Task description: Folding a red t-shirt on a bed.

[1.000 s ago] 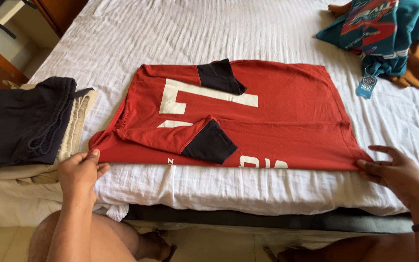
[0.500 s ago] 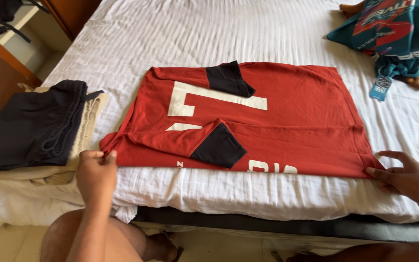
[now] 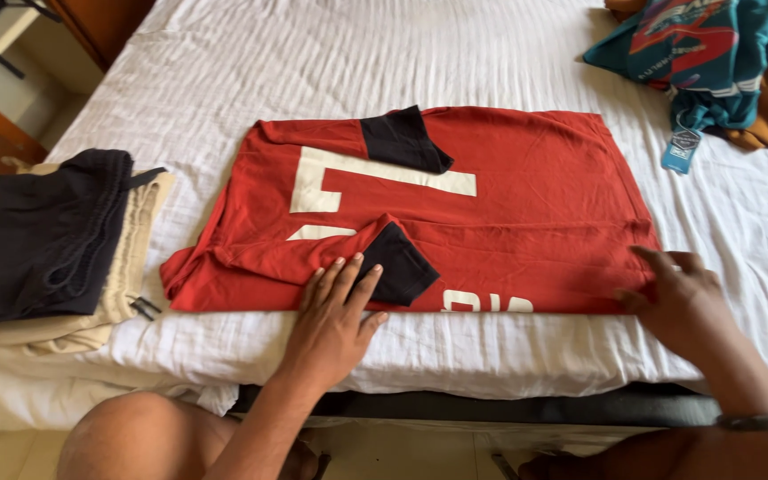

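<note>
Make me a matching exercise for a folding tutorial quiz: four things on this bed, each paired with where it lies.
1. red jersey
2. black shorts
3. teal garment
4. left hand

a. far right corner
b. on the jersey's near edge, fingers on a black cuff
c. middle of the bed
d. left edge, atop a beige pile

Pairs: 1-c, 2-d, 3-a, 4-b

1. A bed (image 3: 455, 62) with a wrinkled white sheet fills the view, lit by soft daylight
2. Brown wooden furniture (image 3: 100, 22) stands at the upper left
3. A pale floor (image 3: 402, 453) shows below the bed's dark frame (image 3: 491, 409)
</note>
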